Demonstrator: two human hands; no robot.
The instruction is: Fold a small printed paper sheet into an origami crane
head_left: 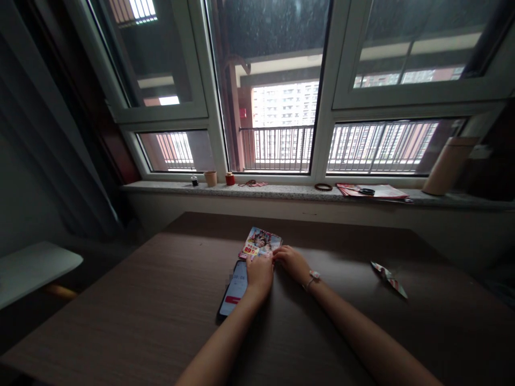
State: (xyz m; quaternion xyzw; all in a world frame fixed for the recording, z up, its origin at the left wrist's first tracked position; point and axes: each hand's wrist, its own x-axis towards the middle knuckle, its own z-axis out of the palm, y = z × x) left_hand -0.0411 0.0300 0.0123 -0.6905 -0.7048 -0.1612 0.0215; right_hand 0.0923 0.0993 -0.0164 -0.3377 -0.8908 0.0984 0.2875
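Note:
A colourful printed paper (261,241), with a large "89.9" on it, lies on the brown table (161,305) in front of me. My left hand (259,272) is closed over its near edge, with the fingertips partly hidden. From the right, my right hand (293,264) pinches the same paper at its lower right corner, close beside the left fingers. Under my left wrist is a phone (233,295) with a lit screen and a red button, partly covered. A narrow folded strip of printed paper (389,279) rests further right.
Along the stone windowsill (289,191) stand a small dark bottle (195,180), a paper cup (211,178), a red jar (230,179), a bracelet (323,187), scissors (366,191) on printed sheets (388,192), and a tan flask (448,166). A white tabletop (36,268) is at left.

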